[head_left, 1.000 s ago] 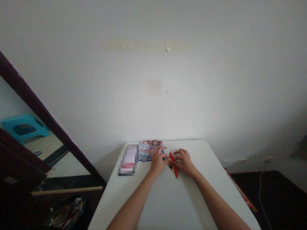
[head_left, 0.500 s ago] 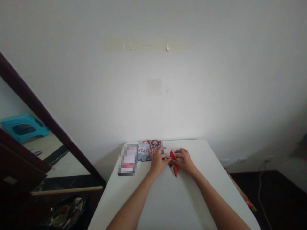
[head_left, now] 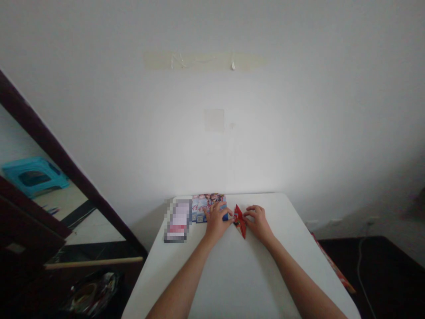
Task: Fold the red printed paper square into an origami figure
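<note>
A small folded red paper shape (head_left: pixel 240 221) lies on the white table (head_left: pixel 239 274), pointed at both ends. My left hand (head_left: pixel 216 219) rests flat just left of it, fingers spread, its thumb touching the paper's left edge. My right hand (head_left: pixel 258 220) is on the paper's right side, fingers curled and pinching its right edge. Part of the paper is hidden under my fingers.
A blurred-out flat phone-like object (head_left: pixel 178 220) lies at the table's back left. A colourful printed leaflet (head_left: pixel 203 204) lies beside it, partly under my left hand. The white wall rises behind the table. A dark door frame, a blue stool (head_left: pixel 31 175) and floor clutter are left.
Both hands and the red paper have shifted slightly away from me. The paper now lies flatter and shorter between my hands.
</note>
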A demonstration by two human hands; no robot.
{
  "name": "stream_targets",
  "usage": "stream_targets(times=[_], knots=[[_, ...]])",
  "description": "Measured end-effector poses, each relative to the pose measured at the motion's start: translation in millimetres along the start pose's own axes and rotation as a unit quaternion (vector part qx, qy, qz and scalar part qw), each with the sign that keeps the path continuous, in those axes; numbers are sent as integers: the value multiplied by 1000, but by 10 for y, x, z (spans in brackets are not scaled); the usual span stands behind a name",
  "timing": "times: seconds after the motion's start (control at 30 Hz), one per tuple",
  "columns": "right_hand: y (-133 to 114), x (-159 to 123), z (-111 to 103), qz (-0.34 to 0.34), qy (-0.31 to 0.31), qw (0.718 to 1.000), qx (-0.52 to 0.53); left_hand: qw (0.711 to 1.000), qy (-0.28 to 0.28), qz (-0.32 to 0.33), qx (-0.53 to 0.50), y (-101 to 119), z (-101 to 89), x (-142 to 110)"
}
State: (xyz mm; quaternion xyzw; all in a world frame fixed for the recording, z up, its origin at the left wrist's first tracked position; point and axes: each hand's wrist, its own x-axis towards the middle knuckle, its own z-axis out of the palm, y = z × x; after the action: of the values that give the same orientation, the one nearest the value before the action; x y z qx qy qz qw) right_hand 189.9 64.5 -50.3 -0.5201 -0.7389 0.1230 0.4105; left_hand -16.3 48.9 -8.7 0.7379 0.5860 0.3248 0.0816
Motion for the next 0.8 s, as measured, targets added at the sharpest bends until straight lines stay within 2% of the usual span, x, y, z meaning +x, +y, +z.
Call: stream_targets(times=[0.17,0.4,0.8], knots=[[-39,-11,4,-9,6,1000,-15,999,-24,26,9,-31,15,-24],[-127,-19,-38,-13,-24,999,-30,999,-46,3,15,-9,-12,-26],[-101,1,-146,-33,-57,997,-42,997,-67,-10,35,30,-56,-44]])
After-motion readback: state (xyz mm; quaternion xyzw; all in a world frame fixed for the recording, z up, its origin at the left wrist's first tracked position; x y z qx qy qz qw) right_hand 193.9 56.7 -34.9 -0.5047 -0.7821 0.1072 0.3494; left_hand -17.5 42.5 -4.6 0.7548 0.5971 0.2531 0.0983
